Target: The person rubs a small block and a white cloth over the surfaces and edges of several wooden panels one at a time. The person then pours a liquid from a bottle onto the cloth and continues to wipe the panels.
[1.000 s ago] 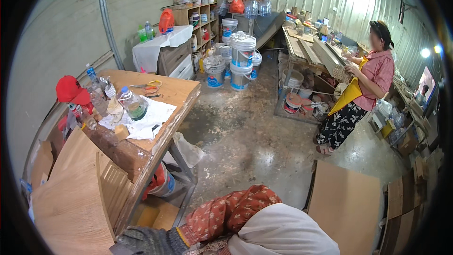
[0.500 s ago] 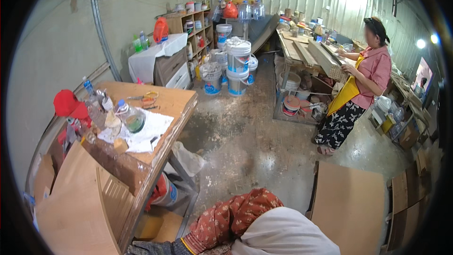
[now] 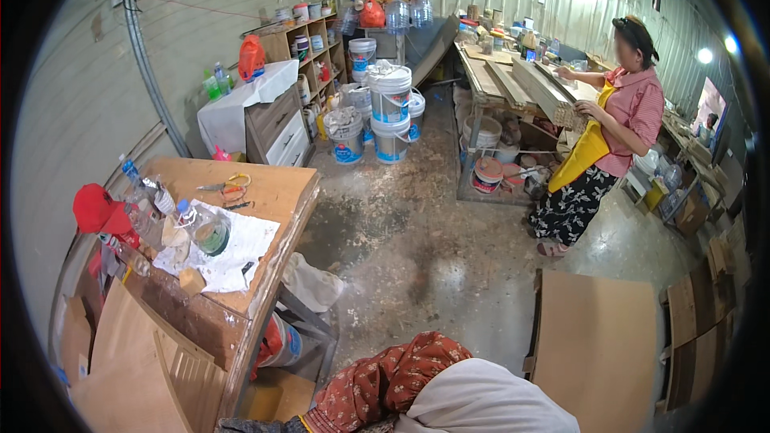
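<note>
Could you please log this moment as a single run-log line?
left hand: gloved, at lower edge beside wooden panel | right hand: out of view | workbench: bottles, scissors | co-worker: at far bench

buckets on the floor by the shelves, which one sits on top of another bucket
The tall white bucket with the blue label: it is stacked on another white bucket, whereas the grey-topped bucket to its left stands directly on the floor.
</note>
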### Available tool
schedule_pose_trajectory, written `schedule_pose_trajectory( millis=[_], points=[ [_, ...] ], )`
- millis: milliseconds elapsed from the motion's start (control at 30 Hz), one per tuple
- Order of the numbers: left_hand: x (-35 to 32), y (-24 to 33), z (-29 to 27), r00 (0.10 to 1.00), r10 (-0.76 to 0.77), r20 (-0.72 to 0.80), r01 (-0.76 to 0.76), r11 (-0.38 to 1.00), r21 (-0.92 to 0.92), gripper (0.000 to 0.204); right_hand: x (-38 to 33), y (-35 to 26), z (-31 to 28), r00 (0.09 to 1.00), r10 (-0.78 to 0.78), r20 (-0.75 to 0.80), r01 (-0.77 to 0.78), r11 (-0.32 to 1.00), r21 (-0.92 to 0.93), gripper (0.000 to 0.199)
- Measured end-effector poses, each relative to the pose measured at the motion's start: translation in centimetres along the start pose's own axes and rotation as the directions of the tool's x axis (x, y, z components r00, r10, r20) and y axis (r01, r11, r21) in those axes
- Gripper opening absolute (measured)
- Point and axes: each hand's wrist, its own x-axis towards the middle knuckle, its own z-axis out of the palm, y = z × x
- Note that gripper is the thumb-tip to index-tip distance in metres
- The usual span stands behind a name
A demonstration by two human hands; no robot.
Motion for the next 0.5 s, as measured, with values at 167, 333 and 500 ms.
schedule_pose_trajectory(
  millis=[167,333,500],
  points=[
    [-0.1,0.2,1.6,1.000,0.018,-0.008,-0.018,1.000,0.002,0.050,0.1,3.4,-1.1,0.995,-0.093,0.025,0.093,0.996,0.005,0.024],
    [-1.1,0.1,2.4,0.999,0.035,-0.020,-0.035,0.999,-0.016,0.051,-2.8,7.4,2.6,0.986,0.137,-0.094,-0.138,0.990,-0.008,0.030],
    [-2.8,0.2,2.6,0.996,0.060,-0.059,-0.061,0.998,-0.024,0.052,-0.4,13.8,-3.9,0.945,0.121,0.304,-0.076,0.985,-0.157,0.040]
  ],
)
